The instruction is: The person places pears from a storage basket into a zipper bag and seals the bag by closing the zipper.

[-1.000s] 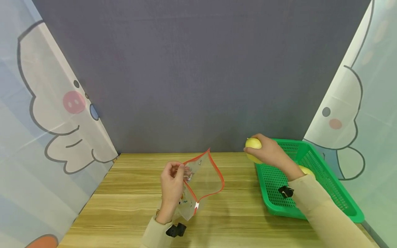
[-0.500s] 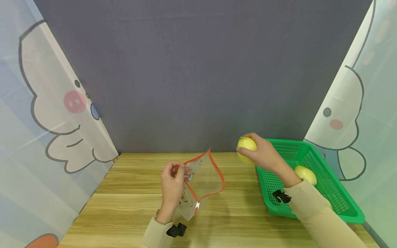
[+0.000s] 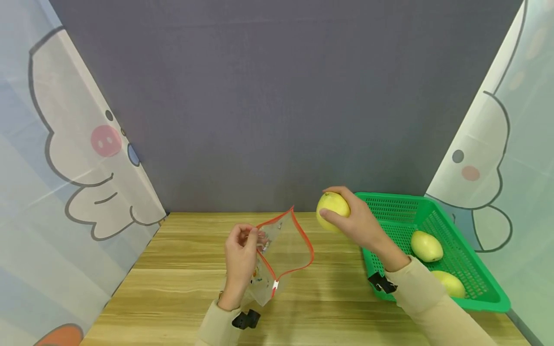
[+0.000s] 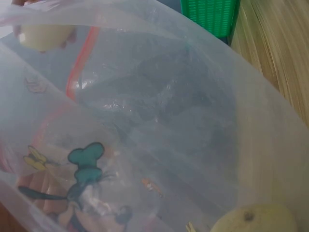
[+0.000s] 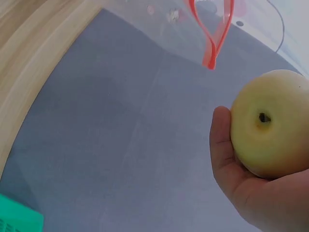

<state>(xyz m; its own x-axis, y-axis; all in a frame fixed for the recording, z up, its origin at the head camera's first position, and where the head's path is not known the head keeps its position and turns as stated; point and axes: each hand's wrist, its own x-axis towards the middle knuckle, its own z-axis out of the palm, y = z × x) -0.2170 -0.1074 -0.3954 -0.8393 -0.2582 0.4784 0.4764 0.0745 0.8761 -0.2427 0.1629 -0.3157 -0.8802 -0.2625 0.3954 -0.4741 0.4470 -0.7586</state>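
My left hand pinches the near-left edge of a clear slider zip bag with a red zip strip and cartoon prints. The bag's mouth gapes toward the right, and its white slider is at the near corner. To the right of the bag, my right hand grips a round yellow pear in the air. The right wrist view shows this pear's dark stem end, with the bag's red corner just beyond. In the left wrist view another pear shows through the film at lower right.
A green plastic basket stands on the right side of the wooden table. Inside it lie a pear and a second one partly behind the right sleeve. A grey cloth wall rises at the table's back edge.
My right hand has carried the pear leftward from over the basket toward the bag. More of the basket's pears is now uncovered. The left hand and bag have barely moved.
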